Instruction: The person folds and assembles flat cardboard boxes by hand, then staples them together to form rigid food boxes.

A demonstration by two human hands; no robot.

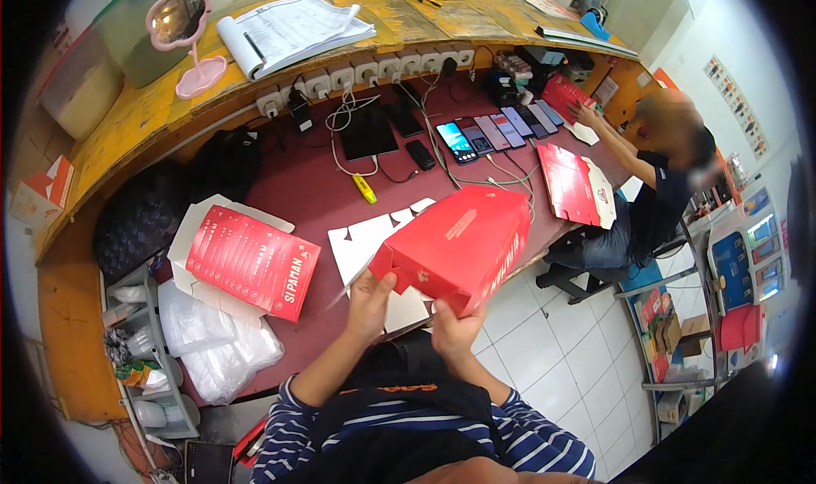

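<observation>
A red cardboard box with pale print is raised over the table's front edge, tilted. My left hand grips its near left corner, thumb on the red side. At the near right corner, my right hand holds the same box with the thumb up. Beneath the box lie white cardboard pieces with black marks. To the left, flat red printed cardboard rests on the table. More flat red cardboard lies at the right.
Clear plastic bags lie front left. Several phones, a tablet, cables and a yellow marker are on the table. Papers and a pink mirror stand on the shelf. A seated person handles red cardboard at right.
</observation>
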